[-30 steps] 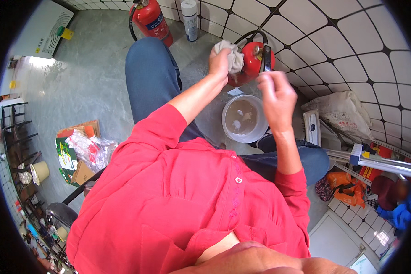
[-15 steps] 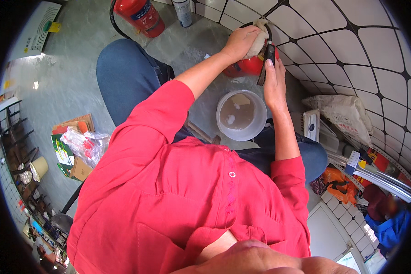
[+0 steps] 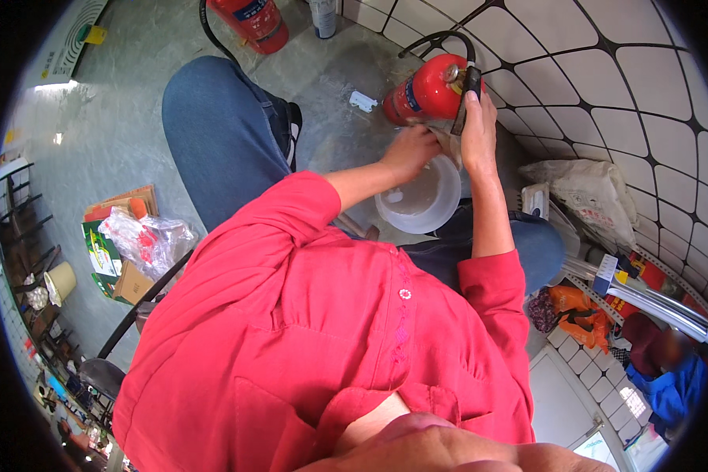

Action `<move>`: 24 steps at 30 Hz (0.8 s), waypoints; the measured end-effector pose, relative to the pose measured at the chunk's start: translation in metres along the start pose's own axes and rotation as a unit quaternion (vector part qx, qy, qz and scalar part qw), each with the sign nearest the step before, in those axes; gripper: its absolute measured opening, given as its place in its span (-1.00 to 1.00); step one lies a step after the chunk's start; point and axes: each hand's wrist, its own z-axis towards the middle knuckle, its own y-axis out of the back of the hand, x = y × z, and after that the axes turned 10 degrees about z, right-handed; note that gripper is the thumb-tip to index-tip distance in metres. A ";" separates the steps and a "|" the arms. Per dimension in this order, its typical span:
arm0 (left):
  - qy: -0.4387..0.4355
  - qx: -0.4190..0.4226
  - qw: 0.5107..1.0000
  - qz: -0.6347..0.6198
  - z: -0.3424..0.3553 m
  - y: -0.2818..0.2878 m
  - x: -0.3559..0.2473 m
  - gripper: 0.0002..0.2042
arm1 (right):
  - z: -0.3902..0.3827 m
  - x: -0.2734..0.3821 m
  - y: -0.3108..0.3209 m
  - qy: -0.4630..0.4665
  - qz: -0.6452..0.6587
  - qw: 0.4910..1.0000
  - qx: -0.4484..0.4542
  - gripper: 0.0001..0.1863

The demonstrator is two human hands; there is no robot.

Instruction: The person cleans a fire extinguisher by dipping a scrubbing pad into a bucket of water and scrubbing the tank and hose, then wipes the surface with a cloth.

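Observation:
A red fire extinguisher (image 3: 439,85) stands on the floor against the tiled wall, with a black hose looping over its top. My right hand (image 3: 478,141) grips its black handle (image 3: 470,81), the thumb lying along it. Lower down, my left hand (image 3: 414,154) is over the far rim of a translucent plastic bucket (image 3: 450,193) of murky water. It holds a beige cloth (image 3: 447,140), mostly hidden by the fingers and blurred.
Another red extinguisher (image 3: 252,23) and a spray can (image 3: 322,17) stand beyond my left knee. A small white label-like piece (image 3: 363,101) lies on the floor. Flattened cardboard and a plastic bag (image 3: 151,240) are at left; a white sack (image 3: 586,193) leans on the right wall.
My left hand has come down off the extinguisher's top to the bucket rim, bringing the cloth with it. The right hand stays on the handle.

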 end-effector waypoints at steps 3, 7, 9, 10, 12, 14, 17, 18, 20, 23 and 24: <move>0.198 -0.175 0.958 -0.109 -0.004 0.005 0.014 -0.82 | -0.003 -0.003 0.004 -0.010 -0.001 1.000 0.010 -0.34; 0.263 -0.361 0.884 -0.138 0.047 0.064 0.022 -0.74 | 0.000 -0.009 0.003 -0.002 -0.016 1.000 0.007 -0.33; 0.244 -0.432 0.853 -0.161 0.072 0.091 0.012 -0.68 | -0.001 -0.010 0.001 -0.002 -0.023 1.000 0.004 -0.32; 0.209 -0.427 0.864 -0.165 0.079 0.093 0.010 -0.63 | -0.002 -0.009 0.000 -0.006 -0.025 1.000 0.002 -0.32; 0.152 -0.324 0.925 -0.126 0.086 0.086 0.010 -0.54 | -0.003 -0.007 0.002 -0.010 -0.028 1.000 0.008 -0.32; 0.155 -0.297 0.936 -0.111 0.078 0.075 0.011 -0.51 | -0.004 -0.002 0.003 -0.019 -0.027 0.999 0.009 -0.33; 0.148 -0.293 0.944 -0.045 0.066 0.069 0.001 -0.49 | -0.008 0.001 0.001 -0.021 -0.015 1.000 -0.003 -0.35; 0.148 -0.294 0.944 -0.017 0.061 0.066 -0.002 -0.47 | -0.009 0.002 0.001 -0.017 -0.009 1.000 -0.009 -0.35; 0.119 -0.283 0.952 0.014 0.052 0.061 -0.003 -0.51 | -0.008 0.004 0.002 0.007 -0.001 1.000 -0.003 -0.37; 0.055 -0.089 0.995 0.007 0.019 0.042 -0.001 -0.62 | -0.005 -0.011 0.001 0.033 0.014 0.999 -0.013 -0.39; 0.032 0.005 0.999 -0.002 0.006 0.032 0.001 -0.66 | -0.006 -0.011 0.000 0.045 0.026 0.999 -0.011 -0.39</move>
